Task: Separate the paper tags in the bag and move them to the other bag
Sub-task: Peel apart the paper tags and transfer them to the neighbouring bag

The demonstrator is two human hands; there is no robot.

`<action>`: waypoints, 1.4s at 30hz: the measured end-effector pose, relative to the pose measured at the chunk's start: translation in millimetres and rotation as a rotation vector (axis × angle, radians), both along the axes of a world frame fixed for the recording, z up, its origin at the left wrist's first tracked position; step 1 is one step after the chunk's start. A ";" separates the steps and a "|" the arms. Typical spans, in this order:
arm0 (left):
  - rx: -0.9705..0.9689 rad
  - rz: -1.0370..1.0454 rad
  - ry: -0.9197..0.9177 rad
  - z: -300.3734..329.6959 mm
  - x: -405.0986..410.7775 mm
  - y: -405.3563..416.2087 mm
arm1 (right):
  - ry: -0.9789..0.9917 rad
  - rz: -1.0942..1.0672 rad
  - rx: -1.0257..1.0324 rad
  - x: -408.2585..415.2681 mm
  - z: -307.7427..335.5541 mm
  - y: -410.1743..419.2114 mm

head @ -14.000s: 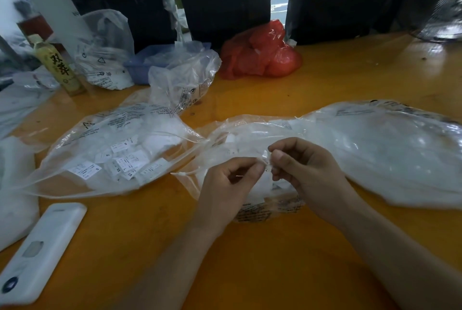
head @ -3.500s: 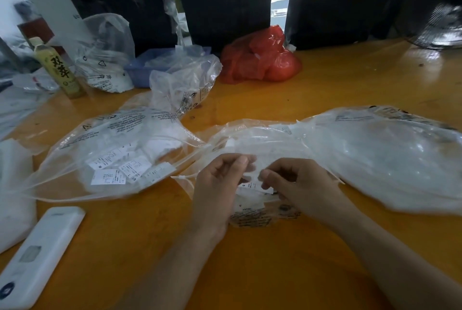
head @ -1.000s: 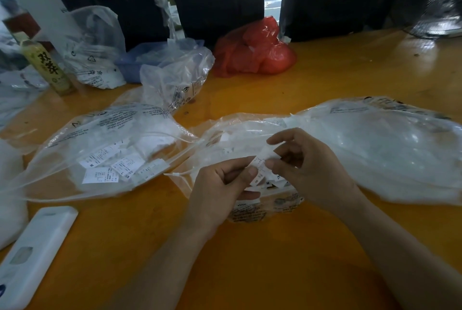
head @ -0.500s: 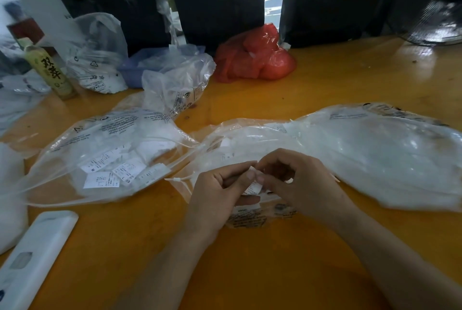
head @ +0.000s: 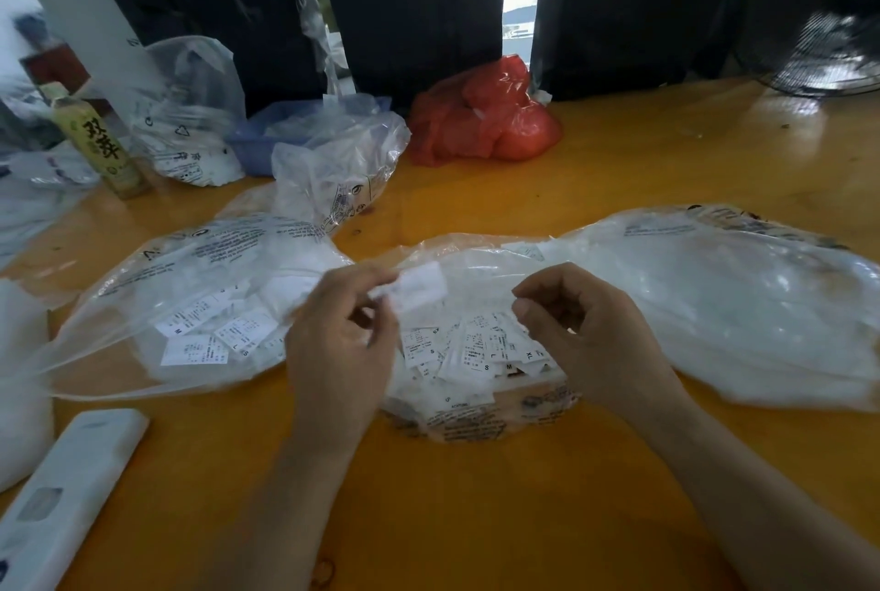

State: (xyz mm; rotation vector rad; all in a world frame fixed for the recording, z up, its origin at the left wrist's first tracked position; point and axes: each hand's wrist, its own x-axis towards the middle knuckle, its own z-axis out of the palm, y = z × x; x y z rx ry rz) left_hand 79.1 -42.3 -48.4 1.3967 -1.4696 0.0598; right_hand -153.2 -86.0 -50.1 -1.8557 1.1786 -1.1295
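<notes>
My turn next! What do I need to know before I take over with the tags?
Left hand: pinches one loose tag, lifted above the middle bag.
Right hand: fingers curled; whether it holds anything cannot be told.
Middle bag: lies between the hands and holds a pile of tags yet to be separated.
Left bag: beside the left hand, with a few tags already inside.
Done: some tags moved over.
Left: drop the held tag into the left bag, then work through the rest of the pile.

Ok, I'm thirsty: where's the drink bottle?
In the head view, the bottle stands upright at the table's far left, just left of a printed clear bag.
</notes>
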 end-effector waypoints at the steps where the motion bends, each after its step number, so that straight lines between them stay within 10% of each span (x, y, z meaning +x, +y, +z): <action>1: -0.040 0.115 -0.060 2.3 13.0 -2.2 | 0.022 -0.046 -0.024 -1.9 2.2 -1.6; 6: 0.186 0.633 -0.083 0.9 87.0 -3.5 | 0.253 -0.364 -0.156 -28.1 16.9 -16.4; 17: 0.761 0.814 -0.368 -14.0 94.1 -10.5 | 1.072 -0.571 0.176 -100.8 9.7 -46.4; 30: 0.271 0.548 -0.288 -10.8 34.0 -10.6 | 0.807 -0.714 -0.027 -95.0 14.9 -48.1; 42: 0.228 0.137 -0.230 -16.1 3.0 -10.5 | 1.058 -0.597 0.268 -98.6 9.4 -46.9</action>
